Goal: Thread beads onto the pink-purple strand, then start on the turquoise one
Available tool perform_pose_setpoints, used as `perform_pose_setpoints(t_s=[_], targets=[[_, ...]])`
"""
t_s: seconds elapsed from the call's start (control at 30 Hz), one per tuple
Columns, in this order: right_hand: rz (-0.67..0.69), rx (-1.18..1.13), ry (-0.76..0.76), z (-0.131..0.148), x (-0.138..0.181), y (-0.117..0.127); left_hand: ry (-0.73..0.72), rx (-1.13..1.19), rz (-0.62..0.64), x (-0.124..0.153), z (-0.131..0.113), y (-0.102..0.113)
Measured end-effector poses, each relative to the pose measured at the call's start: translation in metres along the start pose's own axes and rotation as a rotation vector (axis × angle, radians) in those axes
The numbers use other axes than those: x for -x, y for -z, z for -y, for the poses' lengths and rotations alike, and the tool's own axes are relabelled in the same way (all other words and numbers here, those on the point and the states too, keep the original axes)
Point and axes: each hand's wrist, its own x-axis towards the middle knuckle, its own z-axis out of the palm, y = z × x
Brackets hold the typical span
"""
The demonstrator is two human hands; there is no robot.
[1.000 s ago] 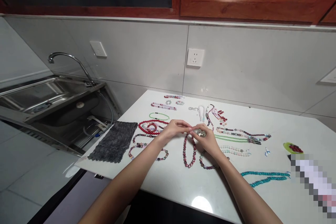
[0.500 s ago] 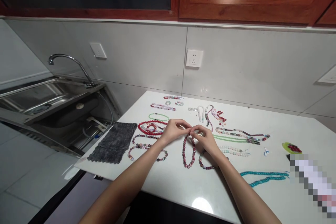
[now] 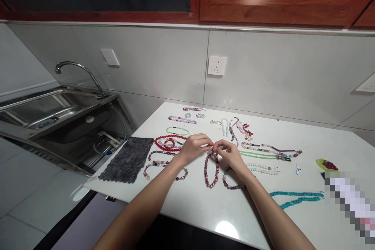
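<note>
Left hand [image 3: 193, 146] and right hand [image 3: 231, 155] both pinch the far end of the dark-red round-bead strand [image 3: 211, 170], fingertips closer together than a second ago; loop rests mid white desk [image 3: 205, 207]. Clasp detail hidden. Grey felt cloth [image 3: 126, 159] lies left.

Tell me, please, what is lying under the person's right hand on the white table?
A purple bead strand curls out from beneath the right hand; its upper part is covered. Both hands pinch the top of the pink bead loop, the left hand opposite. The clasp is hidden.
</note>
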Motion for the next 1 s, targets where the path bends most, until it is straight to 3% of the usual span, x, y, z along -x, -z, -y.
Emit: perform_pose_setpoints(t_s=[0.27, 0.57, 1.0], targets=[[0.03, -0.038, -0.073, -0.0025, -0.0026, 0.0006, -0.105, -0.178, 0.03, 0.0051, 0.0028, -0.0018], [0.074, -0.224, -0.187, 0.0042, -0.0025, 0.004, -0.373, -0.307, -0.112, 0.0055, 0.0089, -0.0049], [0.028, -0.219, -0.155, 0.0006, -0.0027, 0.0061, -0.449, -0.298, -0.09, 0.0047, 0.0057, -0.0063]])
